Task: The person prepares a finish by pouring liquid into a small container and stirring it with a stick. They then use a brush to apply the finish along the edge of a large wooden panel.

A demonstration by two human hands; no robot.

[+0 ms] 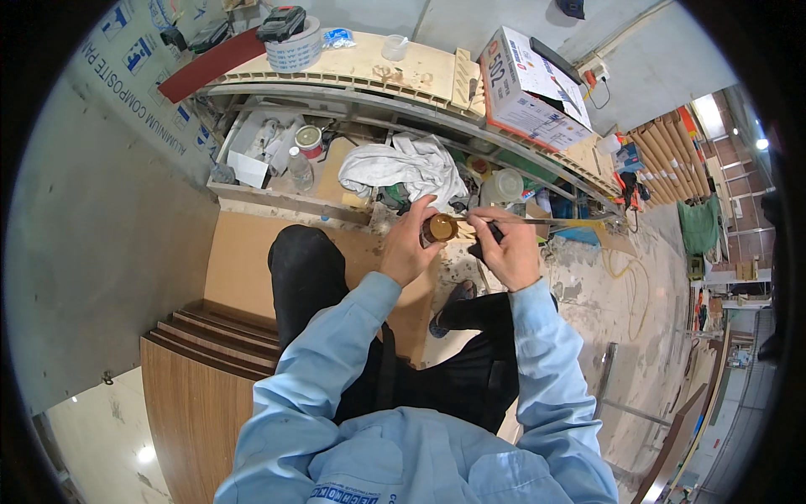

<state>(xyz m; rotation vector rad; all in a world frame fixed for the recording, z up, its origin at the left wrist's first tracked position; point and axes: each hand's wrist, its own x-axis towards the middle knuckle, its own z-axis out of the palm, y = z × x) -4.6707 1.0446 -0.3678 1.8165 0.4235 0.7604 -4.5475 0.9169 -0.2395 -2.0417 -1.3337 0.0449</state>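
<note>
My left hand (409,245) is wrapped round a small round jar (427,238) filled near its top with a brownish-yellow substance (442,228). Close beside it, my right hand (510,250) grips a long thin stick (537,222) between thumb and fingers. One end of the stick is at the jar's rim; the other reaches out to the right and looks yellowish. Something black (483,244), perhaps a lid, is partly hidden under the right hand's fingers. Both hands are in front of a low shelf, above my knees.
Ahead, a cluttered shelf holds a white cloth (407,168), a plastic bottle (300,168), a paint can (309,141) and a clear tub (504,186). A white carton (537,88) and a tape roll (294,46) stand on top. Brown wood-grain panels (201,412) are stacked lower left.
</note>
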